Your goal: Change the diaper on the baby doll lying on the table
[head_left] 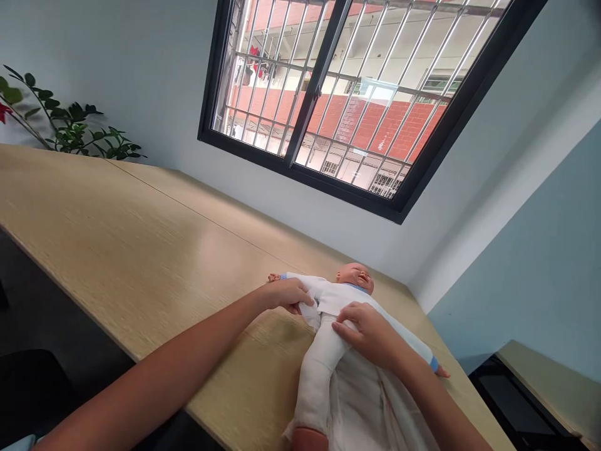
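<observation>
A baby doll (355, 275) in white clothes with blue cuffs lies on its back on the wooden table, its head away from me and its arms spread. White pants (322, 366) cover its legs, and a white top (334, 297) covers its chest. My left hand (292, 294) pinches loose white cloth at the doll's side, beside its waist. At the front of the waist is my right hand (369, 330), with bent fingers and thumb closed on the pants just below the top's hem. The fabric between those fingertips is mostly hidden.
The pale wooden table (141, 232) stretches to the left along the wall. Green plants (87, 128) stand at its far left end. A black-framed window (305, 125) with metal bars is above. Dark furniture (521, 407) with a light top stands at the lower right.
</observation>
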Available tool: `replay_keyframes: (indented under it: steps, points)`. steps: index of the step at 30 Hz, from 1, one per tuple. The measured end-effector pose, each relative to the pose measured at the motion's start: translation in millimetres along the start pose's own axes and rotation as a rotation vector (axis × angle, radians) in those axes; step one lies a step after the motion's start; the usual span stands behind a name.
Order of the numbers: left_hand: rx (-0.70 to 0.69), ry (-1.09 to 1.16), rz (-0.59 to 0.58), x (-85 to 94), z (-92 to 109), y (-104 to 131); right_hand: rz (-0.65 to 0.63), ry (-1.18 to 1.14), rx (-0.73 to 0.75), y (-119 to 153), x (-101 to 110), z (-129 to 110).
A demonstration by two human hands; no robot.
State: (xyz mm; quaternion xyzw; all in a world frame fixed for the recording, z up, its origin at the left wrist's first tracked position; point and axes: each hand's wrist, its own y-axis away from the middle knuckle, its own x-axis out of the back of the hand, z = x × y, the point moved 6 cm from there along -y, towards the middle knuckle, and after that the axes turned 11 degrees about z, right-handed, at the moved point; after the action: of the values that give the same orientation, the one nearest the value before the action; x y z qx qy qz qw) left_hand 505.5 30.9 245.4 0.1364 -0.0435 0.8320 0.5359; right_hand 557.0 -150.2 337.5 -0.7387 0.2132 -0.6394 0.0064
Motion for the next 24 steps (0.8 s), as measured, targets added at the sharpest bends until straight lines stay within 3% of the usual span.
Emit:
replay_keyframes:
  steps: [3,6,9,14,18,24]
  points:
    - [0.035,0.205,-0.061,-5.4,6.8,2.2,0.077,0.099,0.003,-21.0,-8.8,-14.1]
    - [0.006,0.281,-0.075,-11.0,8.3,2.7,0.029,0.246,-0.039,-40.3,-23.0,-22.2]
    - [-0.061,0.266,-0.032,-10.5,1.9,0.5,-0.001,0.321,-0.112,-49.3,-24.4,-17.4]
    - [-0.224,0.056,0.008,-7.6,-7.2,-4.6,0.020,0.360,-0.171,-48.7,-15.5,-4.5]
    - [-0.438,-0.206,0.057,-10.5,0.5,1.0,0.003,0.255,-0.170,-36.7,-13.3,-13.7]
    - [-0.591,-0.492,0.170,-18.9,10.0,12.2,-0.255,0.060,-0.043,6.6,-3.7,-37.5]
